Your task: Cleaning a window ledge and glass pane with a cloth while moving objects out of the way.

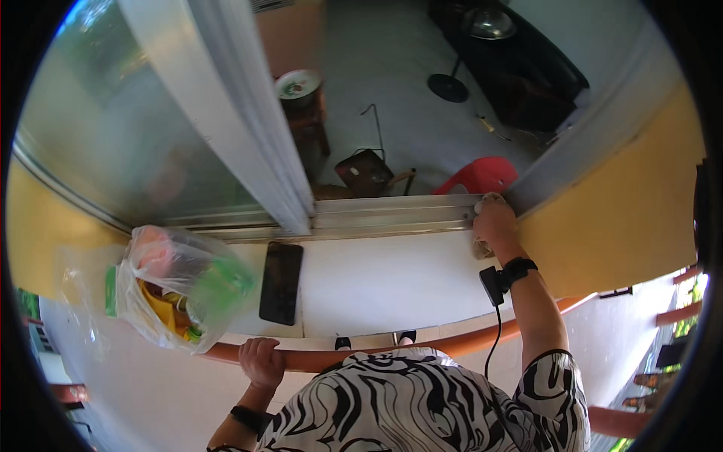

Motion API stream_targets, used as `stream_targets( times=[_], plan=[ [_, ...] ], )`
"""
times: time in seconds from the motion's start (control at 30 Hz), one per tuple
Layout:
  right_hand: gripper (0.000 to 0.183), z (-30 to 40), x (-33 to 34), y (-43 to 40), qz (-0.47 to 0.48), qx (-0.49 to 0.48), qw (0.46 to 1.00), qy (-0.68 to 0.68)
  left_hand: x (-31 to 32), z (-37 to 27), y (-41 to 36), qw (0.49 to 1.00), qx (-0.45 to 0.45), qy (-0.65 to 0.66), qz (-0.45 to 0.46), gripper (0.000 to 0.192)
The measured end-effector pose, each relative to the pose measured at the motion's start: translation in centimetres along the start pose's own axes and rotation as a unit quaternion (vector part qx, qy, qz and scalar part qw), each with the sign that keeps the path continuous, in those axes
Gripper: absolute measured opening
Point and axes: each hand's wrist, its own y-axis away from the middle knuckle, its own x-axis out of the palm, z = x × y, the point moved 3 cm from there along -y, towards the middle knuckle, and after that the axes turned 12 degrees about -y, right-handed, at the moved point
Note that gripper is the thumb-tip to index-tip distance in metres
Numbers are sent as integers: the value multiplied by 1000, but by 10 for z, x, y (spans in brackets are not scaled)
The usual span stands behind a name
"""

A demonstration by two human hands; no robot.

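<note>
My right hand (496,225) grips a crumpled brownish cloth (483,248) at the right end of a metal sliding-window track (395,216), beside the frame's corner. Below the track lies a white tiled sill (384,277). My left hand (262,361) is closed around an orange-brown rail (316,360) at the sill's near side. On the sill's left part lies a black smartphone (281,283), its screen dark. Left of it stands a clear plastic bag (186,288) with pink, green and yellow things inside.
A sliding glass pane (130,135) with a metal frame fills the left. Through the opening are a red plastic chair (486,174), a dark long-handled dustpan (364,171), a stool bearing a bowl (298,86), a dark sofa (519,73) and a pedestal heater or fan (489,24).
</note>
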Motion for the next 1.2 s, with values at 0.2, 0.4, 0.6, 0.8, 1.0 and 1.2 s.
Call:
stream_targets(
  times=[0.2,0.4,0.6,0.8,1.0,1.2],
  plan=[
    [23,92,14,18,-5,-153,985,77,-7,3,5,1000,-13,-7,-9,13],
    [23,136,-37,15,75,-186,971,-129,-7,2,4,1000,-16,-7,-17,11],
    [20,263,5,55,-31,-395,912,-106,-8,3,5,1000,-22,-7,-7,12],
    [28,279,70,64,-1,-410,911,-49,-7,1,6,1000,-16,-6,-4,11],
    [32,178,39,34,31,-300,953,-20,-2,4,8,999,-34,-24,17,10],
    [33,51,-24,23,-59,-217,974,20,-7,2,8,999,-24,-23,9,7]
  ],
)
